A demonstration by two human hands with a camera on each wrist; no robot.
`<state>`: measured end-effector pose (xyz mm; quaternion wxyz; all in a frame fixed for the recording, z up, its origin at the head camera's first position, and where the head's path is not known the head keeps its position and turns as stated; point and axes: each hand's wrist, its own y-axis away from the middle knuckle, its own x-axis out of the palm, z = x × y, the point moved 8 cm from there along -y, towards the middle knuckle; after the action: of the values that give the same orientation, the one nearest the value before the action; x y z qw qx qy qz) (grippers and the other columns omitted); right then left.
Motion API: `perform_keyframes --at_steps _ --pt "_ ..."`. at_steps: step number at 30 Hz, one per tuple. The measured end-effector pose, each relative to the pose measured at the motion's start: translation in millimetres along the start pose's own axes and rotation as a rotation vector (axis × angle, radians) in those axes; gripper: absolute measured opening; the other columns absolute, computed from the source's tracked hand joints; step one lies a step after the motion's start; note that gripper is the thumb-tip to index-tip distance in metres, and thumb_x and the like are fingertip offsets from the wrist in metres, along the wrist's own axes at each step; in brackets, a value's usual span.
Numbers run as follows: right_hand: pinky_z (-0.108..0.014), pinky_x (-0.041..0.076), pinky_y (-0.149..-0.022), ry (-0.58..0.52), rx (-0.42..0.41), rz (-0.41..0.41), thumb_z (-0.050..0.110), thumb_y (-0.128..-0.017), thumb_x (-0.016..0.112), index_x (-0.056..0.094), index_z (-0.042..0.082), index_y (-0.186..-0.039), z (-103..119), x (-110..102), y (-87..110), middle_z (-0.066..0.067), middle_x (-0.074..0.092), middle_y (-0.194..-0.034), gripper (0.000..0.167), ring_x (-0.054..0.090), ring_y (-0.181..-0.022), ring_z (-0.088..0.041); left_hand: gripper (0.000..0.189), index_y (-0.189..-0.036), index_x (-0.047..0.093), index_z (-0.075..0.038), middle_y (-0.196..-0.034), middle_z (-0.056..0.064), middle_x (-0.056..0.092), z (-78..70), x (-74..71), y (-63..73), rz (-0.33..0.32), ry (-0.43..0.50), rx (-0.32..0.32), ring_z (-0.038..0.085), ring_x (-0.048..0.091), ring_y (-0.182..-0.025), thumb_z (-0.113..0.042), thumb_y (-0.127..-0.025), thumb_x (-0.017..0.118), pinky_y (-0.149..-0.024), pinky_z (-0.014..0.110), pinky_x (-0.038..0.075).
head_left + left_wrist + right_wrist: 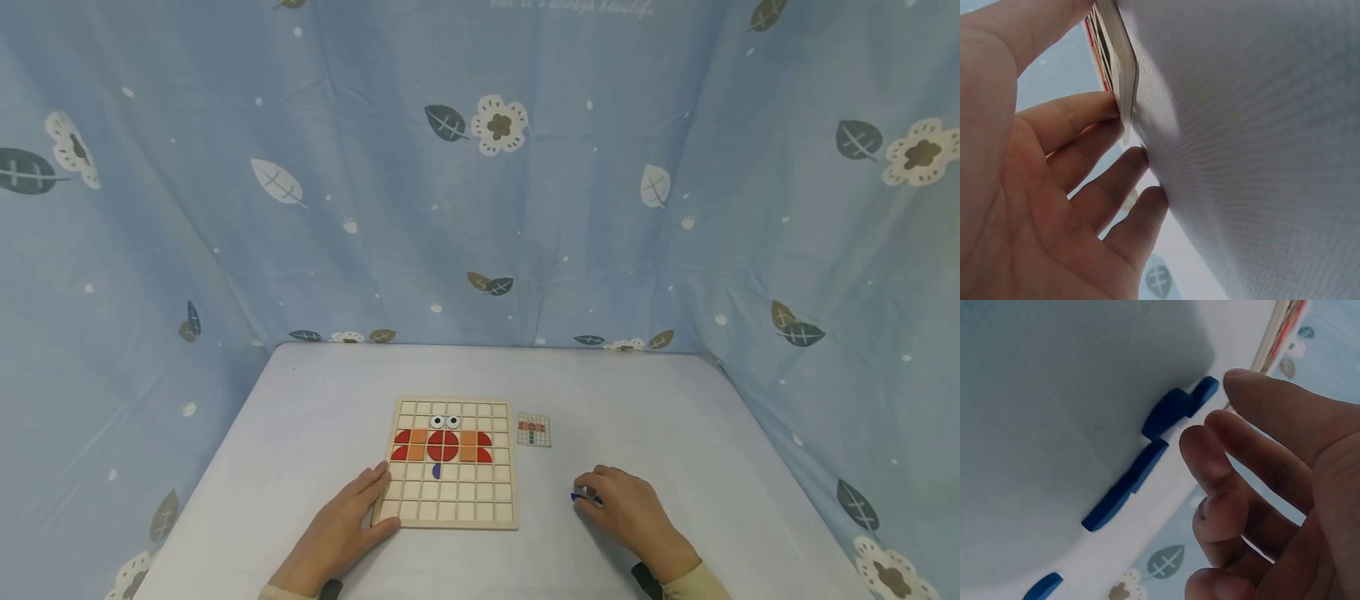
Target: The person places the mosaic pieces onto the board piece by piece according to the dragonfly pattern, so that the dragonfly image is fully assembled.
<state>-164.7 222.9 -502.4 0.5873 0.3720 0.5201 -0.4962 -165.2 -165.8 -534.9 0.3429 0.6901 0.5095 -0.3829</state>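
Observation:
A square wooden grid board [459, 515] lies on the table, bearing red quarter-circle pieces [443, 446], orange squares [468, 446], two eye pieces [446, 422] and one blue half-circle [437, 471]. My left hand [336, 527] rests at the board's near left corner, fingers [1075, 119] fairly straight against its edge. To the right of the board, my right hand [633, 510] hovers with loosely bent fingers over several loose blue pieces [1169, 412]. In the right wrist view a gap shows between thumb and forefinger, and nothing appears held.
A small pattern card [534, 430] lies just right of the board, printed with a gridded figure. The table [600, 383] has a white cover. Blue curtains [390, 250] with leaves and flowers hang behind it and along both sides.

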Motion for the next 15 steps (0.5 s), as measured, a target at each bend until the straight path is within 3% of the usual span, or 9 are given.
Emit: perform_keyframes --at_steps 8,15 --pt "-0.02 0.043 -0.054 0.03 -0.033 0.004 0.03 -0.077 0.089 0.075 0.025 -0.082 2.4 6.0 -3.7 0.02 0.051 -0.071 0.016 0.043 -0.061 0.003 0.078 -0.145 0.056 -0.006 -0.157 0.003 0.045 -1.6 -0.8 0.5 -0.008 -0.004 0.006 0.031 0.038 -0.146 -0.05 -0.085 0.078 -0.117 0.048 0.036" --pt "-0.023 0.053 -0.061 0.034 -0.061 -0.001 0.025 -0.074 0.091 0.076 0.026 -0.082 8.0 6.5 -5.9 0.017 0.062 -0.082 0.017 0.06 -0.073 -0.001 0.077 -0.146 0.055 -0.006 -0.157 0.004 0.045 -2.0 -0.9 1.3 -0.012 -0.003 0.009 0.03 0.038 -0.146 -0.049 -0.086 0.078 -0.117 0.048 0.037"
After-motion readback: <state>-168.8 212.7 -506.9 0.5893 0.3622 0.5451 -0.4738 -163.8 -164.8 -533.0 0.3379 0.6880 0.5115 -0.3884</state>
